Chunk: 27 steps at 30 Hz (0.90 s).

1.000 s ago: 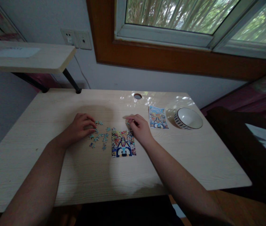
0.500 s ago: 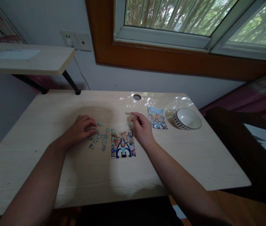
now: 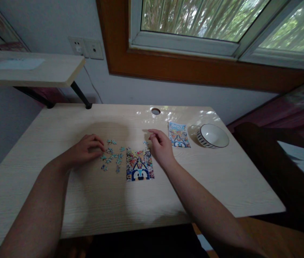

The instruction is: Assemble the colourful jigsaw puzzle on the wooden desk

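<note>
A partly joined jigsaw puzzle (image 3: 140, 165) with a blue cartoon dog face lies flat on the table. Its upper edge is uneven. Loose jigsaw pieces (image 3: 110, 151), mostly light blue, are scattered to its left. My left hand (image 3: 89, 149) rests just left of these pieces, fingers curved, with a gap between thumb and fingers and nothing seen in it. Beside the puzzle's upper right side is my right hand (image 3: 162, 146), index finger stretched out and the others bent. A light blue puzzle piece (image 3: 146, 143) lies close to its fingers, at the puzzle's top right.
A printed reference picture (image 3: 179, 135) lies right of my right hand. Farther right stands a white bowl (image 3: 213, 136) with dark stripes. A raised shelf (image 3: 57, 71) on black legs covers the table's back left. A round hole (image 3: 156, 111) sits near the back edge.
My left hand has drawn back a little to the left, so more of the loose pieces show. My right hand stays almost where it was.
</note>
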Each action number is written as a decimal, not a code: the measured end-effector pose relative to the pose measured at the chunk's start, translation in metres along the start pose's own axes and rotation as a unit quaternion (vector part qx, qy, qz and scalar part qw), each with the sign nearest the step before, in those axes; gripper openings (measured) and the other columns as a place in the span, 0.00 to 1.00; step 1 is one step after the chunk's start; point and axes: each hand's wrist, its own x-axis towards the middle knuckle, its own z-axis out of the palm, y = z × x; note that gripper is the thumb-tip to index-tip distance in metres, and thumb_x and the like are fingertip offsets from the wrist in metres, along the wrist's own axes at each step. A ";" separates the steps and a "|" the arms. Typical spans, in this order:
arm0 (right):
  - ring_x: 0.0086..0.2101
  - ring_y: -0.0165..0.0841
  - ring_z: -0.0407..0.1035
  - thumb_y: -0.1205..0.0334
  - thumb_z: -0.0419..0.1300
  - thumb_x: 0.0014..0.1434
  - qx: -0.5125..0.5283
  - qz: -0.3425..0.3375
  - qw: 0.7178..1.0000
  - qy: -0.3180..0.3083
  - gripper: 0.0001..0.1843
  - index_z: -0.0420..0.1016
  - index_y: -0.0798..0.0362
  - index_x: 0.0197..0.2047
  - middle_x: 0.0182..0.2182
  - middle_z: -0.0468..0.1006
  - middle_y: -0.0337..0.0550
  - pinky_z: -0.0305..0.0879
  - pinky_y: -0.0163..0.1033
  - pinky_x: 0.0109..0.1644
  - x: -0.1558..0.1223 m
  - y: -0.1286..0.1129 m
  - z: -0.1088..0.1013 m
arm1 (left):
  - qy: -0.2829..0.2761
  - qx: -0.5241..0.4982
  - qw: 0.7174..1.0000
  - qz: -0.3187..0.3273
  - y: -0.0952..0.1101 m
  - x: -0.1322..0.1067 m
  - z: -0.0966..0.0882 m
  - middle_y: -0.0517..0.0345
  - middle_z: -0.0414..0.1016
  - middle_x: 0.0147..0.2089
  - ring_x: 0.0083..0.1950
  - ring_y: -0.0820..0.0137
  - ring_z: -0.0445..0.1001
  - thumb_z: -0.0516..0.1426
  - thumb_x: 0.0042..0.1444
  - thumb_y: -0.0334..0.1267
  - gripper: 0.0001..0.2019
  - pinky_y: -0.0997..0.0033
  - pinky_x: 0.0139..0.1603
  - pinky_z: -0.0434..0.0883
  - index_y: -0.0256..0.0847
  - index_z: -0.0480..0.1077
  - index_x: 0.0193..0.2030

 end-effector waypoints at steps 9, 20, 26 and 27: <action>0.39 0.37 0.73 0.61 0.55 0.66 -0.013 -0.010 1.000 -0.007 0.16 0.82 0.48 0.50 0.39 0.81 0.44 0.68 0.42 0.44 0.001 0.000 0.000 | -0.044 -0.001 0.999 -0.020 0.000 -0.008 -0.005 0.55 0.71 0.56 0.58 0.57 0.67 0.64 0.58 0.52 0.14 0.49 0.66 0.62 0.54 0.82 0.48; 0.38 0.37 0.72 0.61 0.55 0.66 -0.021 -0.033 0.999 -0.015 0.15 0.82 0.48 0.50 0.38 0.81 0.43 0.68 0.42 0.43 0.001 0.003 0.001 | -0.035 0.007 0.999 -0.024 0.001 -0.006 -0.001 0.55 0.72 0.53 0.56 0.58 0.67 0.64 0.57 0.53 0.11 0.51 0.65 0.63 0.53 0.83 0.41; 0.36 0.35 0.72 0.62 0.55 0.67 -0.022 -0.036 0.999 -0.027 0.16 0.82 0.48 0.51 0.38 0.81 0.42 0.68 0.41 0.42 0.000 0.002 0.001 | -0.051 0.005 0.999 -0.019 -0.001 -0.003 -0.003 0.55 0.74 0.53 0.56 0.59 0.68 0.63 0.59 0.52 0.12 0.52 0.65 0.62 0.51 0.82 0.43; 0.36 0.35 0.72 0.62 0.55 0.67 -0.022 -0.037 0.999 -0.028 0.16 0.82 0.48 0.51 0.38 0.81 0.42 0.68 0.41 0.42 0.000 0.002 0.001 | -0.053 0.003 0.998 -0.019 -0.002 -0.003 -0.003 0.54 0.74 0.53 0.56 0.59 0.69 0.63 0.60 0.52 0.12 0.52 0.65 0.62 0.50 0.82 0.44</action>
